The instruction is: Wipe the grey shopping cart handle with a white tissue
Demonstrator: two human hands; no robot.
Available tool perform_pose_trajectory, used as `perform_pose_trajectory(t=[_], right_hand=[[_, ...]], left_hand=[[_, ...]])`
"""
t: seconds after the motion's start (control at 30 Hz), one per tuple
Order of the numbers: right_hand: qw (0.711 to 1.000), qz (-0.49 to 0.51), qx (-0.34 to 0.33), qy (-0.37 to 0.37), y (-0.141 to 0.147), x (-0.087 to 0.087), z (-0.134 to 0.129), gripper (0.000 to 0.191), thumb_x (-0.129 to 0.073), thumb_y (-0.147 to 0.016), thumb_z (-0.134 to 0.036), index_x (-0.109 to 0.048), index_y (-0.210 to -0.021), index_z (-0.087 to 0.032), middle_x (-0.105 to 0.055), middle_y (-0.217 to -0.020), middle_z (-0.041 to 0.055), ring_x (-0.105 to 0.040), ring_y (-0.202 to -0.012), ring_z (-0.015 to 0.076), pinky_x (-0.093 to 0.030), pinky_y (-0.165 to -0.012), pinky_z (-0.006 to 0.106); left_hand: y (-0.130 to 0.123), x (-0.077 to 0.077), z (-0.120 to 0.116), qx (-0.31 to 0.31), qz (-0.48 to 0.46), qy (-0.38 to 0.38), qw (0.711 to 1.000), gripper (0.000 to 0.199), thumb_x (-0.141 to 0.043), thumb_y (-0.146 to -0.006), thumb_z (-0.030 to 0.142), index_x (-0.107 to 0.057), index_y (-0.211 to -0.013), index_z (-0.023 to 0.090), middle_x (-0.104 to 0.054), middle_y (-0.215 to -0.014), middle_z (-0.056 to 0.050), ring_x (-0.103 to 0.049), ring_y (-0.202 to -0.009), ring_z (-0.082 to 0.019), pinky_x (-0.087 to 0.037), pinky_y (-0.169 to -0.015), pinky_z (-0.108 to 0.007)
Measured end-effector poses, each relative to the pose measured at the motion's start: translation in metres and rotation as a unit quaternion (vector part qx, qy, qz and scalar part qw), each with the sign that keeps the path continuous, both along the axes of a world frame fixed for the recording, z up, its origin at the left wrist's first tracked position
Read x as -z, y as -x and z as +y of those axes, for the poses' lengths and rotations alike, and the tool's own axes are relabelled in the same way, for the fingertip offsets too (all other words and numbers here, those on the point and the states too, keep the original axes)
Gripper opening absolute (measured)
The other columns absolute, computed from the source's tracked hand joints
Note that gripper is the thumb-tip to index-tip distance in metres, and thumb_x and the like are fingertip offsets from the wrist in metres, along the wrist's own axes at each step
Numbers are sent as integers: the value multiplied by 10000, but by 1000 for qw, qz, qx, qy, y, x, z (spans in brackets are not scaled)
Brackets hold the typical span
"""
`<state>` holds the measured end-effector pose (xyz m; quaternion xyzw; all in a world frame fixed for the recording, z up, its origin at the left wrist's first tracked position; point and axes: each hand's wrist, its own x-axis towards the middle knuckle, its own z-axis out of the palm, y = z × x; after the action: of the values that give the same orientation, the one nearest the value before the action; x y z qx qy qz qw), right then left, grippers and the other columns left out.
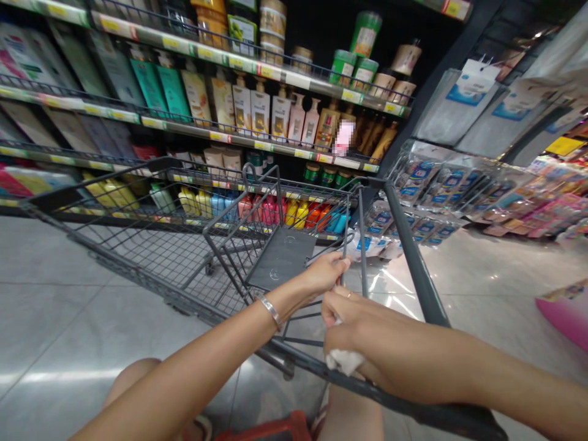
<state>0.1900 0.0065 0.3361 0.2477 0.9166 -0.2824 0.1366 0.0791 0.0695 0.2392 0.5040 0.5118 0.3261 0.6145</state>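
A grey metal shopping cart (294,334) stands in front of me, its main basket stretching to the left. My left hand (327,271), below a silver bracelet (271,312), is closed on a thin wire bar of the cart's rear frame by the fold-down seat (281,257). Just below and nearer to me, my right hand (351,321) is curled around a crumpled white cloth or tissue (344,361). Its fingertips are partly hidden and lie close to the same frame. The thick cart handle (416,257) runs to the right of both hands. I see nothing in the basket.
Shelves behind the cart hold white pump bottles (260,111), green jars (343,66) and colourful bottles (271,210). Packaged goods (452,180) hang on the right. Below me is a red-orange object (285,425), near my legs. A pink-edged object (565,315) stands at the right edge.
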Motion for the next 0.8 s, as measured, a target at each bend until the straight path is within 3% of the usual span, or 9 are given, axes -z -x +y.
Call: perform_pose_trajectory(t=[0.23, 0.43, 0.57, 0.67, 0.8], right_hand=[[997, 7, 32, 65, -20, -22, -3, 394, -441, -684, 60, -638, -902, -202, -495, -966, 31, -451, -940, 157, -390, -804, 272], [1000, -23, 1, 6, 1, 6, 6, 229, -482, -654, 16, -587, -773, -148, -492, -911, 54, -458, -864, 176, -399, -746, 293], [1000, 5, 20, 11, -6, 3, 2, 295, -457, -638, 35, -586, -812, -166, -506, -975, 59, -470, -917, 175, -403, -798, 294], [997, 39, 60, 8, -24, 2, -2, 276, -479, -672, 2, -589, -813, -207, -522, -954, 32, -480, -893, 166, -407, -752, 264], [987, 24, 160, 1, -36, 20, 0, 207, -520, -705, -65, -572, -822, -228, -513, -803, -7, -464, -709, 137, -370, -580, 224]], left_hand=[[-3, 4, -3, 0, -16, -3, 1000, 341, -405, -882, 224, -553, -1179, 145, -355, -475, 100, -312, -399, -67, -293, -411, -176], [-6, 9, 1, -7, 5, -43, 999, 338, -444, -860, 229, -606, -1139, 128, -391, -481, 82, -330, -446, -81, -296, -481, -196], [-6, 14, 3, -10, 20, -79, 997, 352, -445, -850, 235, -620, -1140, 137, -498, -553, 49, -414, -518, -109, -357, -558, -213], [-7, 16, 1, -4, 30, -105, 994, 346, -430, -853, 242, -629, -1113, 130, -605, -685, 0, -496, -601, -132, -402, -614, -230], [-8, 17, -1, -15, 0, -100, 995, 326, -451, -841, 242, -636, -1083, 126, -666, -861, -58, -572, -795, -180, -442, -730, -262]])
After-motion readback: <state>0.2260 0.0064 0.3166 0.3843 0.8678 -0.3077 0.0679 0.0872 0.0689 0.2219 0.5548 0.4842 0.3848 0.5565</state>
